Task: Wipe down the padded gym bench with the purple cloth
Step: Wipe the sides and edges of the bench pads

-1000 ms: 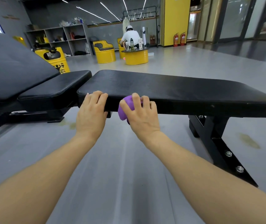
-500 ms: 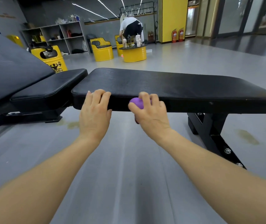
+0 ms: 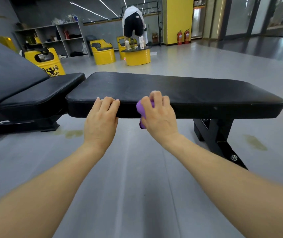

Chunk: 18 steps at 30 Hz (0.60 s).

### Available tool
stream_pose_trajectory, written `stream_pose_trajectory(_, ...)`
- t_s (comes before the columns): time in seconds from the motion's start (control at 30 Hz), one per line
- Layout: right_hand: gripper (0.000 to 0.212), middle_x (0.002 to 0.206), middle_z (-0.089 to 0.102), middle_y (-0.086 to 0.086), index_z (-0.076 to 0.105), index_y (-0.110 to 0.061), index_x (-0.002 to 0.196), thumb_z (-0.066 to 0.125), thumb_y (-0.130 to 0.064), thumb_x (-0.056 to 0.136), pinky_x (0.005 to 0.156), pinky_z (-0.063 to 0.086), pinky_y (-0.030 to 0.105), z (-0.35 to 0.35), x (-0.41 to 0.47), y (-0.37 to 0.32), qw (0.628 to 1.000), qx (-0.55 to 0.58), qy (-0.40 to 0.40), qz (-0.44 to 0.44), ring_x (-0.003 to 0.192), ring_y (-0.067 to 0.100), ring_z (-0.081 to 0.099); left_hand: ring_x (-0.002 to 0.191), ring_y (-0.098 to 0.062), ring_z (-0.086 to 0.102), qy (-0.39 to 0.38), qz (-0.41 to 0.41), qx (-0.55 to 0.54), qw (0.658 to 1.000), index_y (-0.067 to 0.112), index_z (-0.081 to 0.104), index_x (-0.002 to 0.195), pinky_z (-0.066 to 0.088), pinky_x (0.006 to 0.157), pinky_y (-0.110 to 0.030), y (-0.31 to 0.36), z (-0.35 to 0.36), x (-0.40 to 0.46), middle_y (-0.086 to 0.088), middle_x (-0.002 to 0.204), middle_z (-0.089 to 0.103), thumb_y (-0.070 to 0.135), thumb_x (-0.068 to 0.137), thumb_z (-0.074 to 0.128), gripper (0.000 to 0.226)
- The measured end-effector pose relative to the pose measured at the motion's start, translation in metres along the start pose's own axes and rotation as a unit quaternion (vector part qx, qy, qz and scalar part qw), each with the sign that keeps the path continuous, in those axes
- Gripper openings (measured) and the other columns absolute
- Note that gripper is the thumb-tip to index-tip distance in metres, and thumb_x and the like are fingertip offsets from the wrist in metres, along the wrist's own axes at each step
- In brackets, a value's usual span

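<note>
Both hands at near edge of padded surface (image 3: pixel 180 90): left hand (image 3: pixel 101 121) resting, fingers straight; right hand (image 3: pixel 158 117) gripping purple cloth (image 3: pixel 140 107) against side. Recommended: firm pressure, overlapping strokes along edge.

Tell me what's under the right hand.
The purple cloth, bunched against the padded bench's near edge; the right hand grips it. Most of the cloth is hidden beneath the hand.

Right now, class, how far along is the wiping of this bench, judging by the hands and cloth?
Done: nothing shows as clearly wiped; the bench top looks uniform. In hand: the right hand grips the bunched purple cloth against the near edge, while the left hand rests on that edge. Left: probably the top surface and the edge to the right.
</note>
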State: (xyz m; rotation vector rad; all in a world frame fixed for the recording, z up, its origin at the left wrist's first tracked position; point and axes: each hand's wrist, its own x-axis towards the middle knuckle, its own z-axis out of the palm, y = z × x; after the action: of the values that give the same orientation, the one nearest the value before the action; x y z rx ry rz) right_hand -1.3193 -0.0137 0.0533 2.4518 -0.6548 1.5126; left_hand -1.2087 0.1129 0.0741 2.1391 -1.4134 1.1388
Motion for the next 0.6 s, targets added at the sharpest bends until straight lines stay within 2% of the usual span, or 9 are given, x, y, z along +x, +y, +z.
stream_pose_trajectory(0.07, 0.054, 0.100, 0.032, 0.009, 0.035, -0.013, 0.092, 0.072, -0.007, 0.053, 0.043, 0.028, 0.025, -0.008, -0.011, 0.033, 1.000, -0.010, 0.008, 0.023, 0.065, 0.031, 0.046, 0.087, -0.036, 0.055, 0.009, -0.008, 0.001, 1.000, 0.000, 0.061, 0.110, 0.041, 0.103, -0.045, 0.002, 0.001, -0.001, -0.013, 0.098, 0.059, -0.005, 0.070, 0.072, 0.042)
stream_pose_trajectory(0.17, 0.051, 0.099, 0.045, 0.014, 0.037, -0.011, 0.091, 0.075, -0.007, 0.056, 0.043, 0.028, 0.023, -0.018, -0.020, 0.058, 0.997, -0.043, -0.004, 0.071, 0.065, 0.030, 0.046, 0.084, -0.035, 0.054, 0.026, -0.012, 0.007, 1.000, 0.000, 0.061, 0.109, 0.042, 0.102, -0.043, 0.006, 0.005, -0.001, -0.013, 0.096, 0.059, -0.006, 0.069, 0.072, 0.041)
stream_pose_trajectory(0.27, 0.048, 0.094, 0.054, 0.017, 0.037, -0.010, 0.091, 0.072, -0.006, 0.058, 0.044, 0.030, 0.026, -0.016, -0.015, 0.037, 0.988, -0.052, 0.023, 0.142, 0.066, 0.030, 0.047, 0.083, -0.032, 0.052, 0.033, -0.021, 0.011, 0.999, 0.001, 0.061, 0.108, 0.039, 0.102, -0.039, 0.007, 0.007, -0.002, -0.012, 0.095, 0.058, -0.007, 0.068, 0.072, 0.042)
stream_pose_trajectory(0.37, 0.037, 0.097, 0.049, 0.013, 0.037, -0.013, 0.093, 0.062, -0.007, 0.067, 0.045, 0.031, 0.028, -0.003, -0.003, -0.009, 0.996, -0.044, 0.040, 0.063, 0.068, 0.030, 0.049, 0.083, -0.033, 0.053, 0.024, -0.022, 0.014, 0.999, 0.001, 0.060, 0.110, 0.041, 0.101, -0.041, 0.007, 0.006, -0.003, -0.013, 0.096, 0.058, -0.005, 0.067, 0.074, 0.046)
stream_pose_trajectory(0.43, 0.042, 0.099, 0.050, 0.013, 0.038, -0.013, 0.095, 0.063, -0.002, 0.063, 0.046, 0.032, 0.029, 0.002, 0.003, -0.025, 0.997, -0.045, 0.035, 0.044, 0.068, 0.030, 0.049, 0.085, -0.034, 0.054, 0.010, -0.022, 0.015, 1.000, 0.001, 0.059, 0.111, 0.042, 0.100, -0.042, 0.010, 0.002, -0.002, -0.013, 0.097, 0.057, -0.002, 0.068, 0.076, 0.046)
stream_pose_trajectory(0.53, 0.055, 0.102, 0.036, 0.010, 0.036, -0.013, 0.095, 0.069, -0.003, 0.051, 0.045, 0.033, 0.028, -0.002, -0.003, -0.002, 0.997, -0.046, 0.019, 0.059, 0.067, 0.030, 0.049, 0.090, -0.035, 0.054, -0.010, -0.037, 0.005, 0.999, 0.001, 0.059, 0.111, 0.040, 0.103, -0.042, 0.015, -0.002, 0.000, -0.013, 0.101, 0.057, 0.001, 0.070, 0.076, 0.044)
stream_pose_trajectory(0.6, 0.064, 0.101, 0.035, 0.011, 0.036, -0.011, 0.093, 0.073, -0.007, 0.041, 0.043, 0.030, 0.026, -0.013, -0.014, 0.036, 0.995, -0.056, -0.004, 0.086, 0.065, 0.030, 0.049, 0.089, -0.034, 0.055, -0.012, -0.013, -0.003, 1.000, 0.002, 0.059, 0.111, 0.039, 0.105, -0.042, 0.025, -0.003, 0.000, -0.012, 0.103, 0.057, -0.002, 0.069, 0.075, 0.045)
